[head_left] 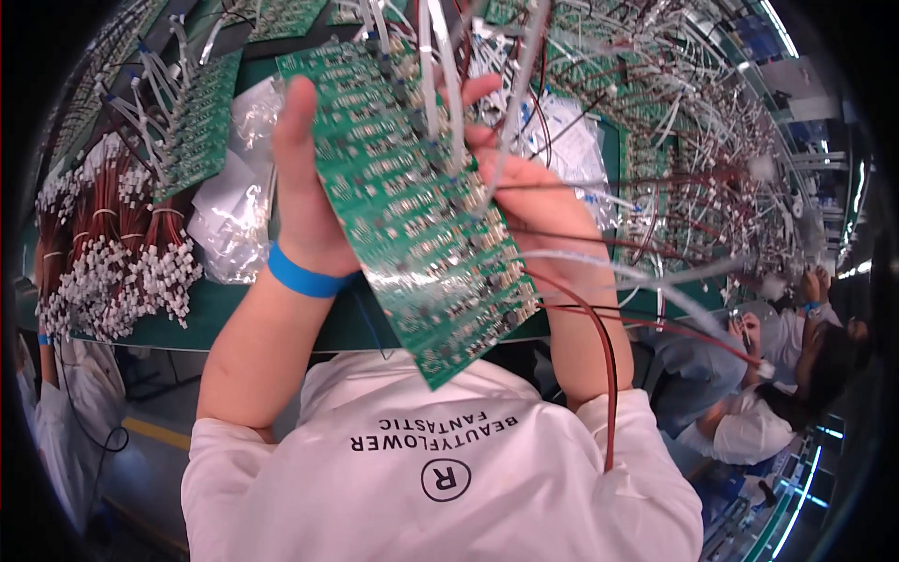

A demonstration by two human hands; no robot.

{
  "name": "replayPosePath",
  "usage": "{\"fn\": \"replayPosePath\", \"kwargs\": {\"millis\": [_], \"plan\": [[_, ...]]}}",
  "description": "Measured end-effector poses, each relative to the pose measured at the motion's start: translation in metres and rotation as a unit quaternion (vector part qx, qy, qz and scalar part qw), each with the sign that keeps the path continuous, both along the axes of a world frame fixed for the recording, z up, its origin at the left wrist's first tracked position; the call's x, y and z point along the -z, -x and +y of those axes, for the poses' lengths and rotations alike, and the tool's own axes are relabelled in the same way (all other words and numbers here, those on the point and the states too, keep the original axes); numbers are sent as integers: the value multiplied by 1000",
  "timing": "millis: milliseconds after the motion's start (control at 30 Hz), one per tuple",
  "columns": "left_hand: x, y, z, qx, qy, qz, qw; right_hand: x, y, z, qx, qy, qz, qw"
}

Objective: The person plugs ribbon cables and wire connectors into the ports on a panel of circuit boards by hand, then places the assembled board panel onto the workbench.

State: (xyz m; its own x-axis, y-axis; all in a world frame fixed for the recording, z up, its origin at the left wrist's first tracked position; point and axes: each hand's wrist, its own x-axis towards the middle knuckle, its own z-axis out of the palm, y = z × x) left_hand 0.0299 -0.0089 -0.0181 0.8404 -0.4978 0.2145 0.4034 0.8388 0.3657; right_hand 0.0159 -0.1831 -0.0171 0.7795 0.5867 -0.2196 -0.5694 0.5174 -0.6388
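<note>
White cloth of the person's shirt [440, 468] fills the lower middle of the frame, nearest the camera, with both bare forearms rising from it toward the centre. Between the hands is a long green circuit board [412, 211], tilted so it runs from the upper centre down to the lower centre, its face crowded with small components. Left hand [304, 187], left of centre, is closed on the board's left edge, thumb pointing up beside it, with a blue wristband [302, 274] just below. Right hand [524, 187], right of centre, is curled behind the board's right edge, its fingertips showing near the top among white wires [440, 84] that hang down onto the board; whether it pinches a wire cannot be told. Thin red wires [599, 347] trail from the board's right side across the right forearm.

Behind the hands lies a green surface [234, 314]. On it, at far left, sit bundles of red wires with white connectors [122, 262]; clear plastic bags [234, 206] lie just right of them. Another green circuit board [201, 122] stands in the upper left. Tangled white and red wiring [693, 140] fills the upper right. Other people in white [777, 393] sit at lower right.
</note>
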Motion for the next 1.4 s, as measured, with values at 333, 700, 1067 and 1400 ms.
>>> {"fn": "replayPosePath", "kwargs": {"millis": [333, 700, 1067, 1400], "plan": [[-13, 19, -3, -80, -172, -110, 976, 10, -10, -30, 24, 176, -104, 979], [-16, 33, -7, -57, -127, -103, 985, 0, 44, -60, 139, 167, -69, 974], [-24, 30, -13, -174, -119, -130, 969, 4, 83, -46, 115, -263, -82, 955], [31, 23, -41, -179, -255, -334, 890, -42, 104, -63, 191, -123, -61, 972]]}}
